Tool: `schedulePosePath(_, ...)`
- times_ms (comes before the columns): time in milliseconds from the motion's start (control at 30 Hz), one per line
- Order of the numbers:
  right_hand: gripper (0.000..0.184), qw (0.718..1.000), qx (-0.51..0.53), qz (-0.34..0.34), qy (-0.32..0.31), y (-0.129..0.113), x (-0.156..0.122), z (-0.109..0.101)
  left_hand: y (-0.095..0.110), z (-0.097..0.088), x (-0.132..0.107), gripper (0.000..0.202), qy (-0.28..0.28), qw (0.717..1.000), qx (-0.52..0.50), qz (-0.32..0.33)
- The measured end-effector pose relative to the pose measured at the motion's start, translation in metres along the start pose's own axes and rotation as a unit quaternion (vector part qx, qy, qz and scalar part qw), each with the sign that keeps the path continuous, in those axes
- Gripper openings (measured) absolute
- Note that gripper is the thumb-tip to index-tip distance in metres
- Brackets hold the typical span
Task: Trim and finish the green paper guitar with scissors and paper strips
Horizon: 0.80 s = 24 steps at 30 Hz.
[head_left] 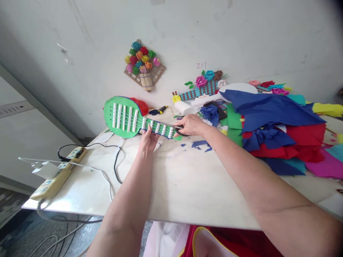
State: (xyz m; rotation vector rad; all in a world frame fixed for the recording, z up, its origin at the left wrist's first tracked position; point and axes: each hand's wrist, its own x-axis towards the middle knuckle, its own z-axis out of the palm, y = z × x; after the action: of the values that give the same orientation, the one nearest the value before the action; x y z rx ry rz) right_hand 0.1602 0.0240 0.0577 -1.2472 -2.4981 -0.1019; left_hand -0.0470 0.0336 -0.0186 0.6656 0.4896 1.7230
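Paper guitar (125,119), green with white strips (124,117) across body and neck, is held up over the far-left corner of the tabletop (174,178), body toward the wall. The left hand (148,140) grips the neck from below, fingers curled round its near edge. The right hand (191,125) is closed through the handles of the scissors (179,127), blade lying along the neck's right end. Looks like a trim step at the neck tip. The blades are too small to tell if they're open or biting. Blue scraps (200,144) sit just right of the hands, the crepe paper pile (270,110) covers the right side, and a power strip (57,171) lies along the left edge. Any further cut calls for a steady left-hand hold and blades kept clear of the strips and strings.
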Motion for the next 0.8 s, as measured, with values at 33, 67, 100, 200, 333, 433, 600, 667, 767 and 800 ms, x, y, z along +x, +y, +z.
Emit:
schedulePosePath(33, 0.05, 1.0, 0.001, -0.001, 0.0, -0.0003, -0.0001, -0.0002, 0.0002, 0.0004, -0.0003, 0.014, 0.001, 1.0, 0.001, 0.0)
schedulePosePath(67, 0.049, 1.0, 0.003, -0.001, -0.001, -0.0005, -0.0002, -0.0004, 0.0003, 0.0008, -0.0007, 0.015, 0.002, 1.0, 0.003, 0.0)
schedulePosePath(100, 0.048, 1.0, 0.004, -0.003, -0.001, -0.0007, -0.0003, -0.0005, 0.0005, 0.0011, -0.001, 0.015, 0.004, 1.0, 0.003, 0.0)
schedulePosePath(200, 0.05, 1.0, 0.004, -0.002, -0.004, 0.0, 0.0, -0.0001, 0.0005, 0.0018, -0.0016, 0.015, 0.005, 1.0, 0.001, -0.002)
schedulePosePath(333, 0.051, 1.0, 0.019, -0.006, -0.008, 0.0045, 0.0018, 0.0029, -0.0001, 0.0023, -0.002, 0.015, 0.0, 1.0, 0.0, -0.004)
schedulePosePath(433, 0.052, 0.999, 0.041, -0.005, -0.015, 0.008, 0.0031, 0.0053, 0.0002, 0.0032, -0.0026, 0.013, 0.004, 1.0, 0.0, -0.01)
schedulePosePath(600, 0.051, 0.998, 0.07, -0.003, -0.008, 0.0088, 0.0033, 0.0058, 0.0017, 0.0051, -0.0046, 0.011, 0.008, 1.0, -0.011, -0.015)
schedulePosePath(667, 0.051, 0.997, 0.081, 0.0, -0.007, 0.0084, 0.003, 0.0054, 0.0022, 0.0059, -0.0054, 0.011, 0.014, 1.0, -0.019, -0.015)
schedulePosePath(767, 0.051, 0.995, 0.096, 0.001, -0.009, 0.0082, 0.0027, 0.005, 0.0027, 0.0066, -0.0059, 0.01, 0.021, 1.0, -0.015, -0.017)
schedulePosePath(800, 0.05, 0.995, 0.099, 0.001, -0.011, 0.0082, 0.0027, 0.0048, 0.0028, 0.0067, -0.0059, 0.01, 0.02, 1.0, -0.01, -0.017)
